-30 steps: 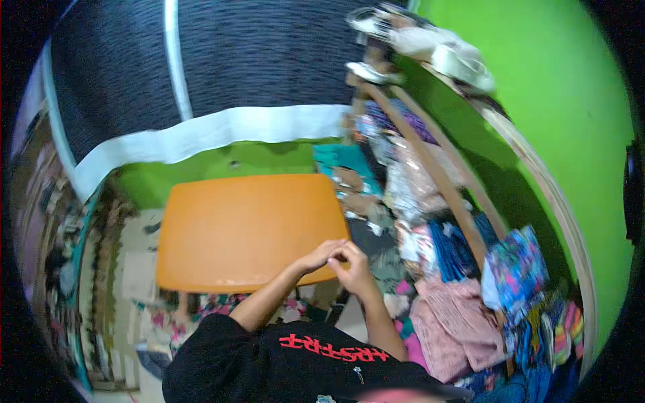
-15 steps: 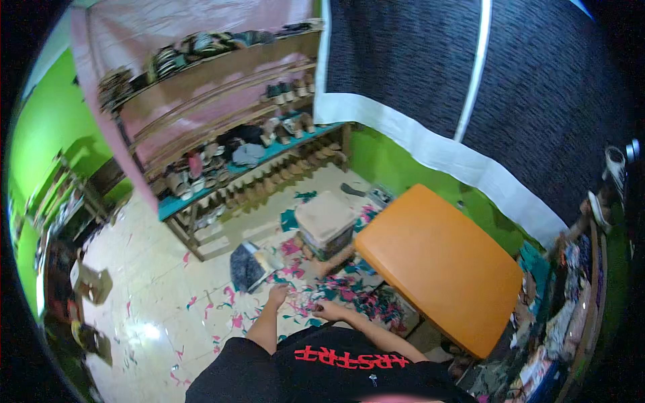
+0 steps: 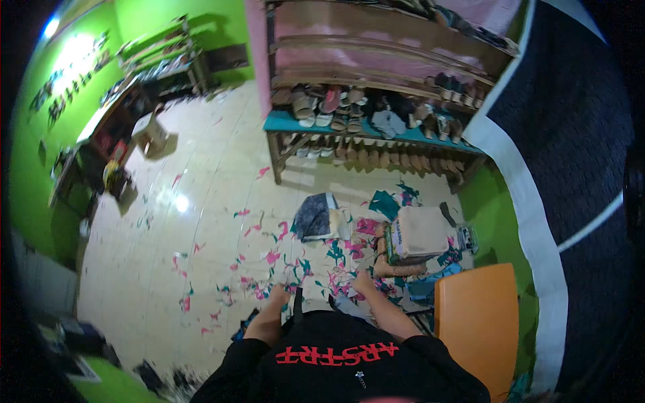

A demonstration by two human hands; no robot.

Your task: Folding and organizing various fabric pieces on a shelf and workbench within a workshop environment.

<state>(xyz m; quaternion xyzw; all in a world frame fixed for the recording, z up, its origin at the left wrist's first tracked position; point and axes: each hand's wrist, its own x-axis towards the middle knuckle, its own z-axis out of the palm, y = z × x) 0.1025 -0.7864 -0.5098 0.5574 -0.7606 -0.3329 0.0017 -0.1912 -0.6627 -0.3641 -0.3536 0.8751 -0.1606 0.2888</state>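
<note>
Lower centre: scraps (image 3: 340, 278) lie between left hand (image 3: 279, 293) and right hand (image 3: 363, 281), nearer the right; I can't tell either grip's state.

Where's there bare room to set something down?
Bare: the visible orange tabletop by the green wall. Mostly bare: floor between the shoe rack and pale boxy object. Crowded: the rack's teal shelf, and the coloured scraps at centre.

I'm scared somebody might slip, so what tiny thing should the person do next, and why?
Maybe reach the bare left hand forward and gather some small pink and teal cloth-like scraps: they lie scattered across the shiny pale tiled floor ahead of that hand and might slide underfoot.
</note>
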